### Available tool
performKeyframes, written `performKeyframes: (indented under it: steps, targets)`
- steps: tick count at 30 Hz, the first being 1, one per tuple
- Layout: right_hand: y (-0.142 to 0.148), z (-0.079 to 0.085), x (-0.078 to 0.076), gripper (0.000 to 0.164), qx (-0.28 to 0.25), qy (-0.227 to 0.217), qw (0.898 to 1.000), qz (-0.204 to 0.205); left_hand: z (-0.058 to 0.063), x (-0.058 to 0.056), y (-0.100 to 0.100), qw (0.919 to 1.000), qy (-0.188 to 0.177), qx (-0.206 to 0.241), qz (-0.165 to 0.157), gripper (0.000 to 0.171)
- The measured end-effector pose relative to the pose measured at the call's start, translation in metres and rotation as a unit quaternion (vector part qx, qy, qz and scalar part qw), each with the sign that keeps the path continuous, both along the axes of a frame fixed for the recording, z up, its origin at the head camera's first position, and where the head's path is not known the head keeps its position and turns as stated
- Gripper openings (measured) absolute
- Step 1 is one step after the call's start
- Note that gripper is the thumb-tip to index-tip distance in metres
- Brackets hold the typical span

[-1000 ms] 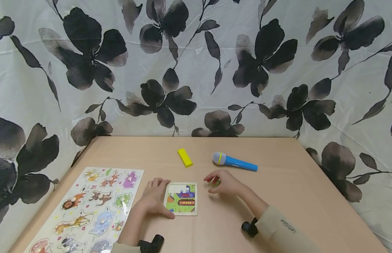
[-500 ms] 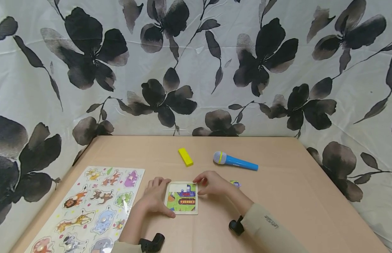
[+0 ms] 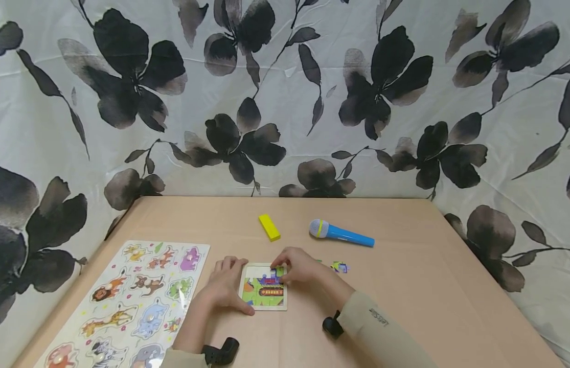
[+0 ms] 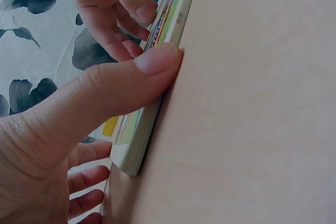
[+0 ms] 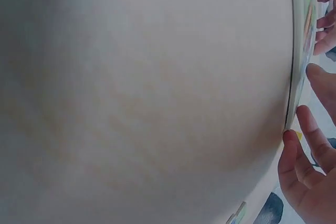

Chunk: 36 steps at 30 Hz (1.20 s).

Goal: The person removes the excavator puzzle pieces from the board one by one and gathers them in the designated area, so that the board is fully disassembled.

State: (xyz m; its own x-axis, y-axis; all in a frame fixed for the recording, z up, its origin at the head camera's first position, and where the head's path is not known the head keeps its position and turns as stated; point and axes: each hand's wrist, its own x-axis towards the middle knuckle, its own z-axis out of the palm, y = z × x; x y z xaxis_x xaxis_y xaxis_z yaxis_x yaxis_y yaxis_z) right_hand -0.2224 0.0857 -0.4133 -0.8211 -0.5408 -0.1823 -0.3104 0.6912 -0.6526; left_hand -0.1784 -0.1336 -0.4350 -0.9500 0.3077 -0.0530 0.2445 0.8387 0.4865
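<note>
A small square jigsaw puzzle [image 3: 264,308] in a cream frame lies on the table, its picture showing a purple vehicle with a red-orange track on green. My left hand [image 3: 225,286] holds it from the left, thumb along the near edge and fingers at the far left corner. In the left wrist view that thumb [image 4: 157,59] presses the frame's side. Over the puzzle's upper right corner, my right hand [image 3: 299,265] pinches a puzzle piece [image 3: 279,271], mostly hidden by its fingers. Loose puzzle pieces [image 3: 340,267] lie right of the frame, partly behind the right wrist.
A yellow block [image 3: 269,227] and a blue toy microphone [image 3: 342,233] lie behind the puzzle. To the left is a large animal puzzle board [image 3: 128,301], partly under the left forearm. A floral cloth [image 3: 312,102] hangs behind the table.
My right hand has moved left with the puzzle piece, from beside the puzzle to over its upper right corner. The loose pieces have come into sight. My left hand stays in place.
</note>
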Motion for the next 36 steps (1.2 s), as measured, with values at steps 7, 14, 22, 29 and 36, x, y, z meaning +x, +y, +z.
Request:
performKeyframes:
  steps: [7, 14, 22, 29, 36]
  targets:
    - [-0.006, 0.007, 0.002, 0.023, 0.068, 0.056, 0.995, 0.05, 0.002, 0.001, 0.0, 1.0, 0.001, 0.003, -0.004, 0.114]
    - [-0.01, 0.007, 0.005, 0.02, 0.097, 0.077, 0.991, 0.056, 0.002, 0.003, -0.001, 0.9999, -0.001, 0.012, -0.001, 0.113]
    - [-0.012, 0.006, 0.003, 0.019, 0.099, 0.092, 0.988, 0.07, 0.001, 0.002, -0.001, 1.0, 0.004, 0.006, -0.003, 0.114]
    - [-0.012, 0.004, 0.0, 0.024, 0.068, 0.068, 0.994, 0.056, 0.001, 0.001, -0.001, 1.0, 0.004, 0.007, -0.002, 0.112]
    - [-0.008, 0.002, -0.002, 0.038, 0.011, 0.014, 1.0, -0.005, 0.001, 0.001, 0.0, 1.0, 0.005, 0.004, -0.003, 0.114]
